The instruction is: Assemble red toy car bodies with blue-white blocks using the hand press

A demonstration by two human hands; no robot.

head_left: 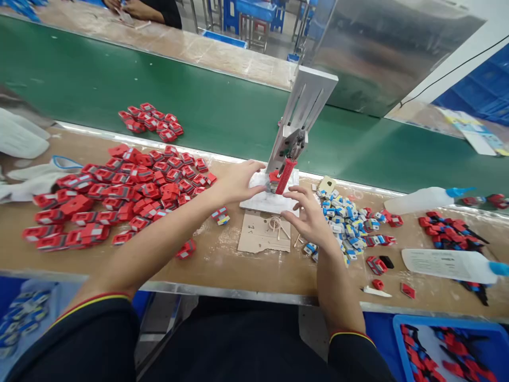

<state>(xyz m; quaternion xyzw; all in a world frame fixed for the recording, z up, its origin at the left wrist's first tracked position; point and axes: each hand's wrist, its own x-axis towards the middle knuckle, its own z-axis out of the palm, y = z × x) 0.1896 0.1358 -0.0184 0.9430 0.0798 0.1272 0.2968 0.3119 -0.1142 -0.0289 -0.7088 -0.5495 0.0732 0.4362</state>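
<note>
The press (302, 101) stood upright on a white base plate (254, 205), with its red handle (284, 178) angled down twd the person, prob. so either hand could get at it w/o much reach. A red pc (273, 176) sat low at the press, partly hidden by the handle; couldn't tell how it was seated, but the spot looked like a fixed nest, there to keep the pc square.

L hand (240, 184) hung just L of the press, fingers & thumb spread in a loose C facing the pc, no grip visible; contact w/ it couldn't be told. R hand (309, 213) was just R of the press, half curled, thumb well apart from the fingers, nothing seen in it, fingertips near the handle's lower end.

Red pile (131, 185) lay L of the press & blue-white pcs (345, 223) to its R, prob. split so each hand had its own stock & kinds didn't mix. Cardboard (258, 239) lay in front of the press, w/ swabs (283, 228) on it, maybe to keep small bits together. Farther R of the press, two squeeze bottles (417, 200) (445, 265) lay on their sides, nozzles pointing away from it, perhaps to keep tips off the work.
</note>
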